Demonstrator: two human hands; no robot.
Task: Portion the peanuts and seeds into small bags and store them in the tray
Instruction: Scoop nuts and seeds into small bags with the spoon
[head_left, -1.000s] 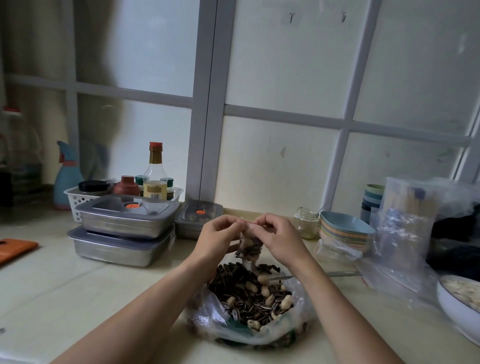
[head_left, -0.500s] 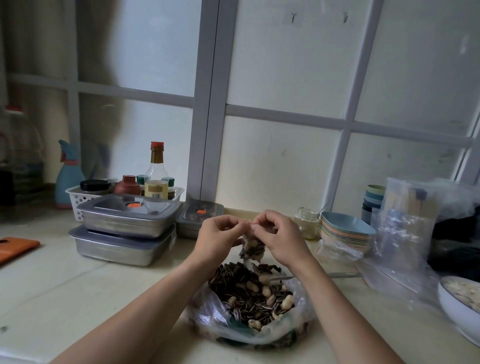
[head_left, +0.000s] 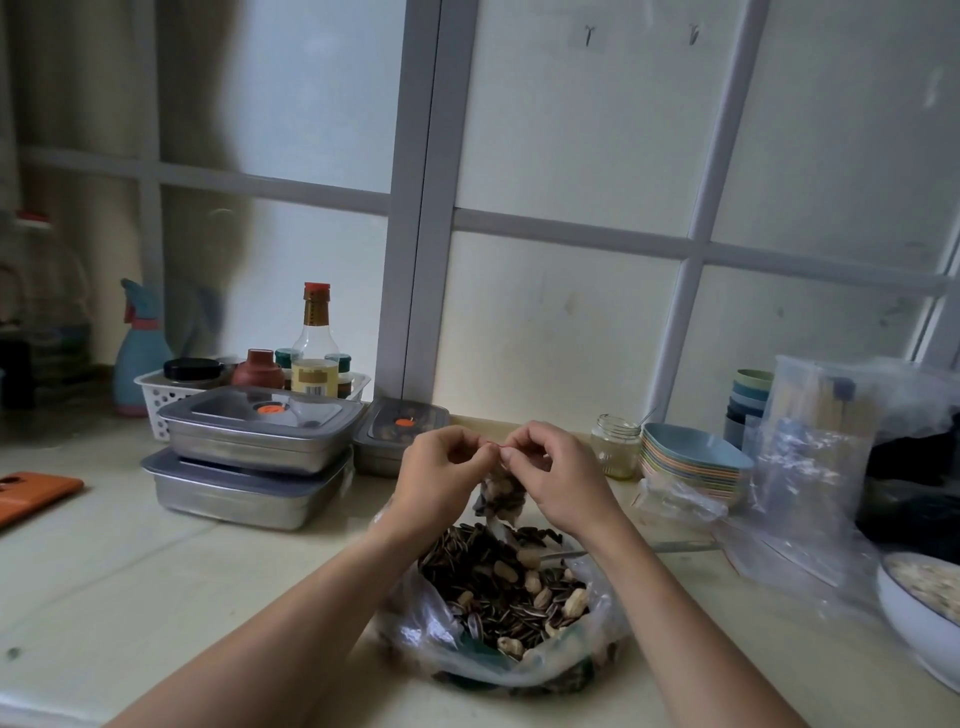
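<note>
A small clear bag (head_left: 500, 498) filled with peanuts and seeds hangs between my hands above the counter. My left hand (head_left: 441, 475) and my right hand (head_left: 553, 475) both pinch its top edge, fingertips nearly touching. Below them lies a big open plastic bag (head_left: 511, 597) of striped sunflower seeds and peanuts in shells. Two stacked steel trays with grey lids (head_left: 260, 457) stand to the left, and a smaller lidded tray (head_left: 397, 431) sits behind my left hand.
A pile of empty clear bags (head_left: 800, 483) lies at the right, beside stacked coloured plates (head_left: 693, 462), a glass jar (head_left: 615, 447) and cups (head_left: 748, 400). A white bowl (head_left: 919, 618) sits at the right edge. A white basket of bottles (head_left: 249, 379) stands behind the trays; an orange board (head_left: 31, 493) at far left.
My hands have stayed at the small bag's top, with the fingertips shifting slightly closer together along its edge. The bag still hangs over the big bag.
</note>
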